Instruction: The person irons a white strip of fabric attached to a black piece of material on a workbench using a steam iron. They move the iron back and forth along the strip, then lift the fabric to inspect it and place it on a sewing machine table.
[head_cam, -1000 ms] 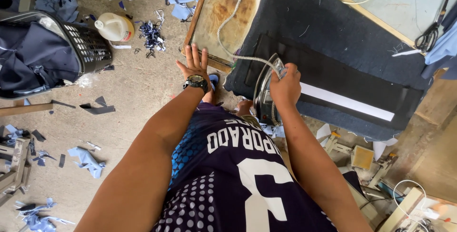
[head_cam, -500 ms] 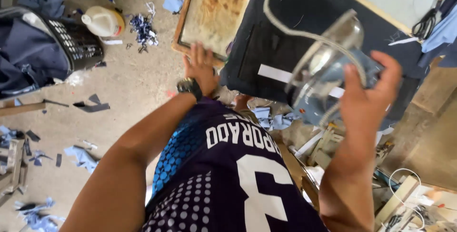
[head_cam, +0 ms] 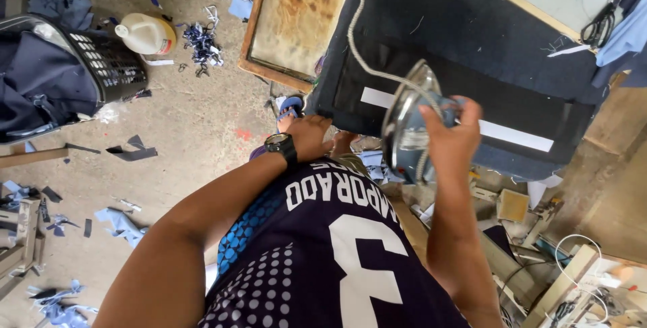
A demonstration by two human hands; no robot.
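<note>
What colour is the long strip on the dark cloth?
White. The strip lies on the dark cloth, clearest in the head view.

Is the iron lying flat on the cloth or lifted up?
Lifted up. The right hand holds the iron tilted, its shiny soleplate showing, above the dark cloth.

Bright, even daylight, soft shadows, wide-angle bending at edges, mostly sharp focus

A tailoring workshop: fabric scraps [head_cam: 202, 40] on the concrete floor, scissors [head_cam: 598, 26], padded pressing table [head_cam: 465, 25].
</note>
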